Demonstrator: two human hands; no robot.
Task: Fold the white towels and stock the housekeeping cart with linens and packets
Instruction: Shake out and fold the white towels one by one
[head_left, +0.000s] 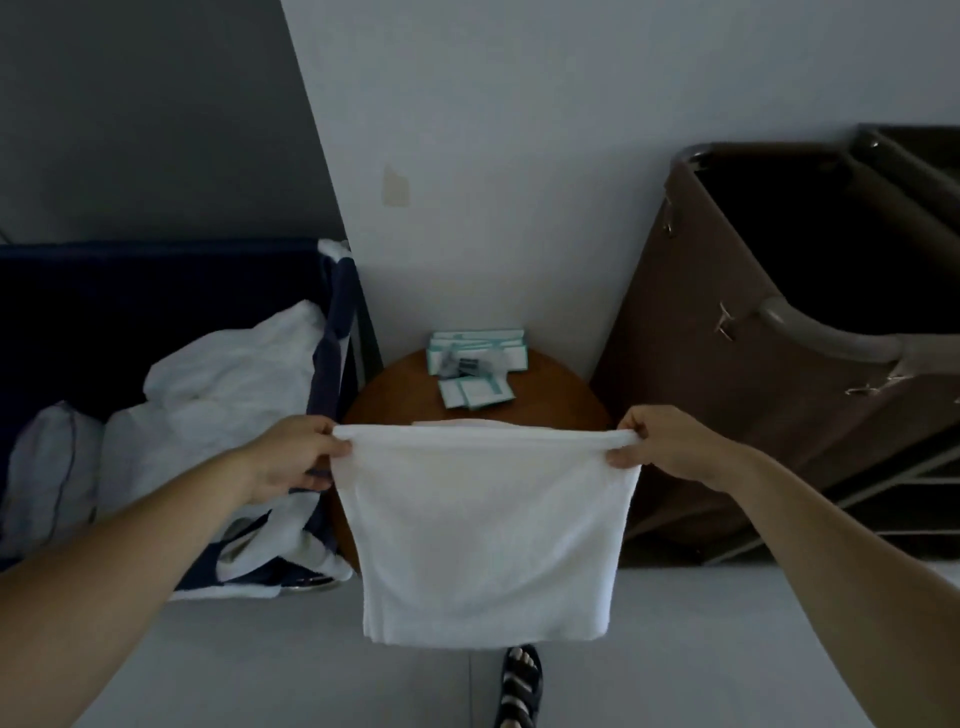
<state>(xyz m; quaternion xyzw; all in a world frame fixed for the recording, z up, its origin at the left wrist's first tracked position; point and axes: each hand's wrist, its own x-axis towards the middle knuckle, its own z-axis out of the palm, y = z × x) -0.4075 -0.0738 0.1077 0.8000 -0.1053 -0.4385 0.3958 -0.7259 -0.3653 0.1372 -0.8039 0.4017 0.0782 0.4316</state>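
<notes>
A white towel hangs folded in front of me, stretched between both hands. My left hand pinches its upper left corner and my right hand pinches its upper right corner. Behind it stands a round wooden table with several white and teal packets near the wall; another white towel's edge shows just behind the held one. The brown housekeeping cart stands to the right, its dark bag open on top. A dark blue hamper on the left holds crumpled white linens.
The table sits in a narrow gap between hamper and cart, against a white wall. Cart shelves show at the right. My sandalled foot stands on the pale floor below the towel.
</notes>
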